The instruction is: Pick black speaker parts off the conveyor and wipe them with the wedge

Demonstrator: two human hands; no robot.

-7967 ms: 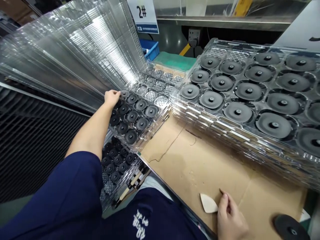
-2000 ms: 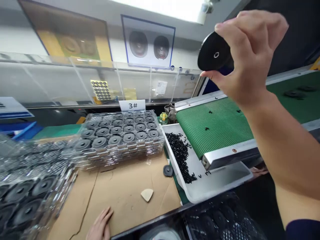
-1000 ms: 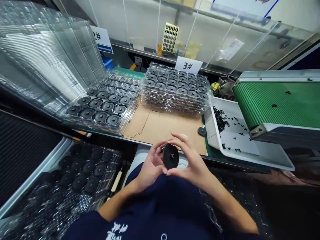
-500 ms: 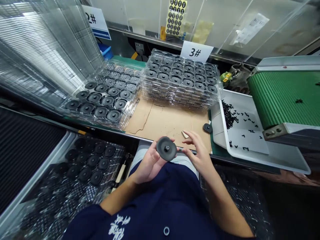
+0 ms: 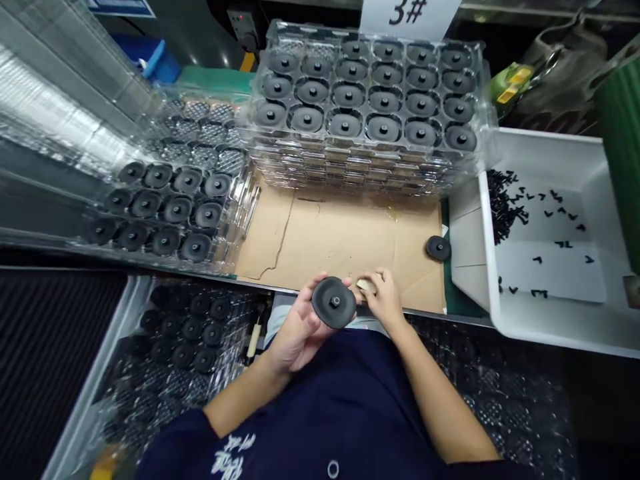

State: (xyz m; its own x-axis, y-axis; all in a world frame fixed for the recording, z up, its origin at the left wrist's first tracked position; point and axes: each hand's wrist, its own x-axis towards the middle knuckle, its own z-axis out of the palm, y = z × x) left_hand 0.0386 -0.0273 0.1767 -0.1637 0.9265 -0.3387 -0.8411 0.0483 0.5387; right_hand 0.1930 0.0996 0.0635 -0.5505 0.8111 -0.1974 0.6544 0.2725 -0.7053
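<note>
A round black rubber-like disc (image 5: 327,317) with a short central stub sits in my left hand (image 5: 295,333), whose fingers curl round its edge from below. The stub faces up toward me. To its right, at the front edge of the cardboard, my right hand (image 5: 387,307) has its thumb and fingers closed about a small cream-coloured block (image 5: 366,285). Part of that block is hidden by the fingers. Another black disc (image 5: 438,248) lies on the right side of the cardboard sheet (image 5: 340,230).
A stack of clear trays (image 5: 370,163) full of black discs stands at the back. On the left is a partly filled clear tray (image 5: 220,250). A white bin (image 5: 470,247) at right holds small black pieces. Below the bench edge lie more disc trays (image 5: 200,383).
My right hand has moved from open beside the block to closed around it. The left hand keeps the disc in much the same pose. My view has tipped down and nearer the bench.
</note>
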